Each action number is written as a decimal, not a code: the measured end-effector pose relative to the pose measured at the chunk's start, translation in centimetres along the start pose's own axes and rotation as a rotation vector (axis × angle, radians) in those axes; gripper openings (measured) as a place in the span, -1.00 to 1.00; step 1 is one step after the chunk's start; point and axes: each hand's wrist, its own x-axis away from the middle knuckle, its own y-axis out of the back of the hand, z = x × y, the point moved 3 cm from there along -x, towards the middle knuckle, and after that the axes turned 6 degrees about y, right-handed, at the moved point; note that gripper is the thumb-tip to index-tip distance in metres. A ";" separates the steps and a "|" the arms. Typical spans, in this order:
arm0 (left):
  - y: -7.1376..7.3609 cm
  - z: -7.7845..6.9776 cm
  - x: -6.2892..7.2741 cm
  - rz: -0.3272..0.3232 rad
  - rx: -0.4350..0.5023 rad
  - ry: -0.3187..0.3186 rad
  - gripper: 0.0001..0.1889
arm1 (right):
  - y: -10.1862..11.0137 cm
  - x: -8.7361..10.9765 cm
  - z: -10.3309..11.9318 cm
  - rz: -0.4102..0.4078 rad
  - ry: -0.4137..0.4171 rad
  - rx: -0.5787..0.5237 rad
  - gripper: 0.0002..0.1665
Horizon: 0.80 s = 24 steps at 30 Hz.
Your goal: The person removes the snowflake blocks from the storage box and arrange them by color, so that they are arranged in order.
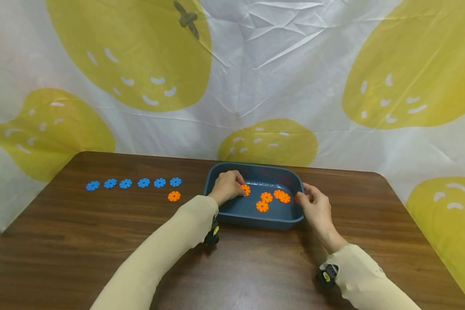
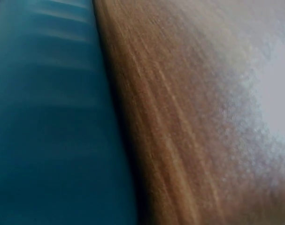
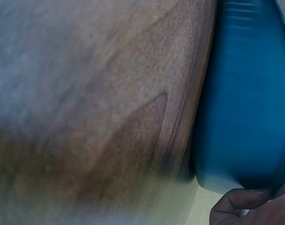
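While the left hand (image 1: 226, 186) is pinching an orange slotted disc (image 1: 246, 190) at its fingertips, inside the left end of a blue-grey plastic tray (image 1: 255, 221), a lone orange disc (image 1: 174, 196) is lying on the wooden tabletop (image 1: 236, 267), outside the tray and to its left. The left hand is the nearer one to both. Just beyond that disc is sitting the right end of a row of blue slotted discs (image 1: 144, 183). The tray's long axis is running left to right before the person. The left sleeve (image 1: 166, 245) is slanting in from the lower left, the hand bending over the rim with fingertips pointing right. Well apart, the right hand (image 1: 318, 211) is gripping the tray's right end, and loose orange discs (image 1: 261, 206) are lying between the hands.
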 end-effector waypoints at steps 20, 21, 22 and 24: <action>1.2 -0.1 0.6 0.046 0.206 -0.038 -0.82 | 0.0 0.2 0.1 0.021 -0.018 0.003 -0.55; 1.4 -0.2 0.7 0.053 0.229 -0.036 -0.82 | 0.0 0.2 0.1 0.019 -0.015 0.005 -0.55; 1.5 -0.2 0.8 0.059 0.251 -0.034 -0.82 | 0.1 0.1 0.1 0.016 -0.011 0.007 -0.55; 1.7 -0.2 1.0 0.068 0.285 -0.028 -0.81 | 0.1 0.1 0.2 0.009 -0.001 0.013 -0.55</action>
